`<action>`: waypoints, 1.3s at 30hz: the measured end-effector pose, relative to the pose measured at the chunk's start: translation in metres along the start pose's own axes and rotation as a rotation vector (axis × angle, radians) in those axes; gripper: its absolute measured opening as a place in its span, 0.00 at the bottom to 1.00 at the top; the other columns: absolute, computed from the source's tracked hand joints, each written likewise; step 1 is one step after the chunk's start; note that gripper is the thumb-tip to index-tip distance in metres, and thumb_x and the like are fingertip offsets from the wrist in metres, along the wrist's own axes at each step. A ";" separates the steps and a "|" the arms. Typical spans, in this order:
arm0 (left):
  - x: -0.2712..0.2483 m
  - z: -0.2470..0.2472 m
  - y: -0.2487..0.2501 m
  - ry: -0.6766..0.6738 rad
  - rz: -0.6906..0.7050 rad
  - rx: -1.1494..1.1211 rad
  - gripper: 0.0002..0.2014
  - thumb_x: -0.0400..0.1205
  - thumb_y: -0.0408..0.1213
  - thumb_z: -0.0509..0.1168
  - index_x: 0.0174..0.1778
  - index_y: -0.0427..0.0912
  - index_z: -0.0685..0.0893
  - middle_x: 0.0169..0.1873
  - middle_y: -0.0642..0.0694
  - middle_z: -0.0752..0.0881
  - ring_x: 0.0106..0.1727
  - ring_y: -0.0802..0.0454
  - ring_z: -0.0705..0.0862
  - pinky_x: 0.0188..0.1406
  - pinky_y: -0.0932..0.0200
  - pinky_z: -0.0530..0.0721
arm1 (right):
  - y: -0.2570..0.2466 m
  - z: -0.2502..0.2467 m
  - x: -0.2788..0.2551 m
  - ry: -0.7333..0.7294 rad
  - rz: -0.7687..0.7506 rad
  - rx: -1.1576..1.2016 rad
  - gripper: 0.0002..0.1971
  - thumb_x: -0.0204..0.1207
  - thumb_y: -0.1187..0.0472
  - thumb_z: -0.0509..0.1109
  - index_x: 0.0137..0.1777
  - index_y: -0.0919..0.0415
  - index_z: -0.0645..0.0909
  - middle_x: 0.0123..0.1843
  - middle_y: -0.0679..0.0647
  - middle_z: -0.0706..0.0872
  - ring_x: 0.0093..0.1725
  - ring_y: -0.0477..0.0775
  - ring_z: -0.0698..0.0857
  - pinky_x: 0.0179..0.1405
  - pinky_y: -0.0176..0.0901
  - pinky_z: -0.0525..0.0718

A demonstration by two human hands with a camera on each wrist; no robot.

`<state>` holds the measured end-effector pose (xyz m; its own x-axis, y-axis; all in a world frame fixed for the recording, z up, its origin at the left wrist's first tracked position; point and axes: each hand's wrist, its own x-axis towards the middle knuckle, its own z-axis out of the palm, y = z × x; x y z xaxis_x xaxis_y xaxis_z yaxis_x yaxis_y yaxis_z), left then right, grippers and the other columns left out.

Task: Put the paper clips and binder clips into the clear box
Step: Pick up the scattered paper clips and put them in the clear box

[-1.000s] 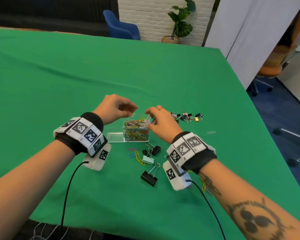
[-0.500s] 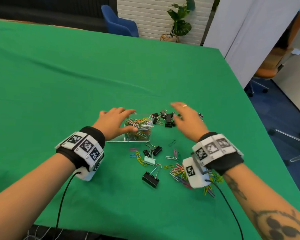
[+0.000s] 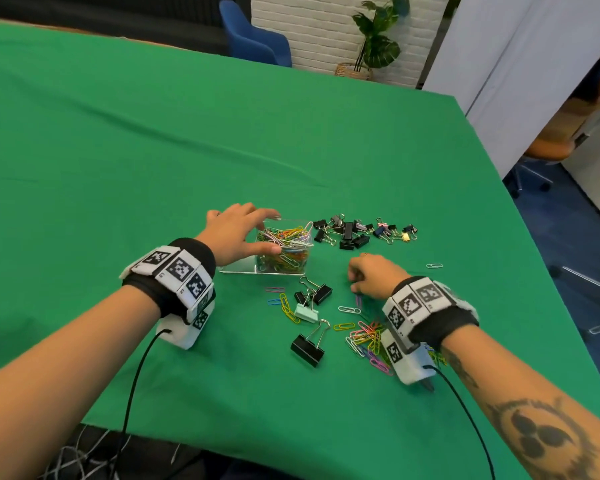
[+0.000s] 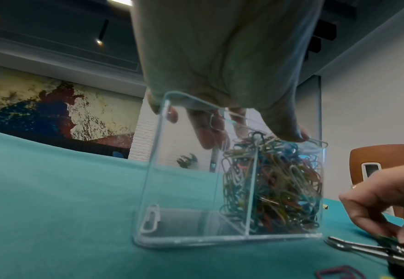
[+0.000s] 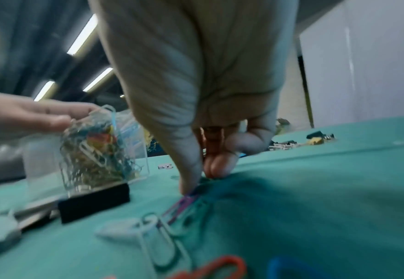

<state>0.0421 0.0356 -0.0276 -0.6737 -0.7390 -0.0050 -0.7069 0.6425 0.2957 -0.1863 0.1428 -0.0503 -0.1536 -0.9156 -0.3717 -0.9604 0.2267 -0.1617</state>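
The right hand (image 3: 373, 276) has been brought down from beside the clear box (image 3: 284, 249) to the tabletop (image 3: 153, 150) at about 4 o'clock of it, where a purple paper clip (image 5: 182, 204) is being pinched between thumb and fingertips; another load is judged to be starting. The box is being steadied by the spread left hand (image 3: 238, 233). One compartment is being filled near full; one clip is lying in the other. Four binder clips (image 3: 307, 346) are lying near, roughly a dozen more (image 3: 357, 232) at 2 o'clock; loose paper clips (image 3: 366, 339) are too many to count.
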 end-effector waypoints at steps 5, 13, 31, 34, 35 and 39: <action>0.003 -0.001 -0.004 -0.023 0.021 -0.040 0.49 0.53 0.77 0.47 0.71 0.60 0.69 0.50 0.56 0.76 0.52 0.57 0.71 0.53 0.54 0.62 | -0.027 -0.004 -0.016 0.054 -0.143 0.262 0.08 0.76 0.68 0.67 0.38 0.57 0.73 0.38 0.47 0.78 0.44 0.50 0.78 0.47 0.37 0.75; 0.002 -0.010 -0.006 -0.128 0.030 -0.114 0.51 0.51 0.74 0.53 0.73 0.60 0.66 0.57 0.51 0.79 0.62 0.50 0.74 0.60 0.50 0.66 | -0.108 0.005 -0.003 -0.011 -0.371 -0.166 0.14 0.76 0.64 0.67 0.61 0.62 0.77 0.55 0.59 0.85 0.55 0.60 0.83 0.51 0.50 0.82; 0.007 -0.012 -0.009 -0.196 -0.015 -0.262 0.33 0.76 0.61 0.47 0.76 0.50 0.65 0.68 0.43 0.75 0.71 0.46 0.69 0.75 0.41 0.64 | -0.116 0.013 -0.006 -0.084 -0.317 -0.256 0.12 0.78 0.70 0.61 0.60 0.70 0.76 0.59 0.66 0.81 0.48 0.61 0.78 0.52 0.51 0.80; 0.010 -0.007 -0.012 -0.140 0.017 -0.204 0.36 0.71 0.66 0.49 0.74 0.54 0.66 0.62 0.50 0.78 0.63 0.50 0.73 0.69 0.43 0.69 | -0.111 0.003 -0.012 -0.052 -0.340 -0.122 0.10 0.77 0.70 0.62 0.57 0.68 0.78 0.57 0.64 0.83 0.51 0.61 0.81 0.54 0.49 0.80; 0.010 -0.007 -0.013 -0.133 0.018 -0.200 0.33 0.72 0.65 0.51 0.73 0.55 0.67 0.61 0.51 0.79 0.63 0.50 0.73 0.68 0.42 0.70 | -0.108 -0.006 -0.015 -0.022 -0.346 -0.050 0.10 0.77 0.70 0.62 0.56 0.68 0.80 0.55 0.62 0.84 0.52 0.59 0.82 0.53 0.46 0.80; 0.011 -0.005 -0.016 -0.106 0.021 -0.203 0.21 0.83 0.49 0.57 0.73 0.54 0.67 0.62 0.50 0.79 0.60 0.52 0.73 0.69 0.41 0.69 | -0.101 -0.055 -0.009 0.180 -0.285 0.120 0.08 0.77 0.69 0.64 0.53 0.66 0.82 0.48 0.56 0.83 0.49 0.54 0.80 0.52 0.41 0.78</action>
<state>0.0469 0.0162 -0.0274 -0.7141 -0.6938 -0.0937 -0.6421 0.5957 0.4826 -0.1007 0.1103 0.0195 0.0676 -0.9890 -0.1315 -0.9382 -0.0182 -0.3455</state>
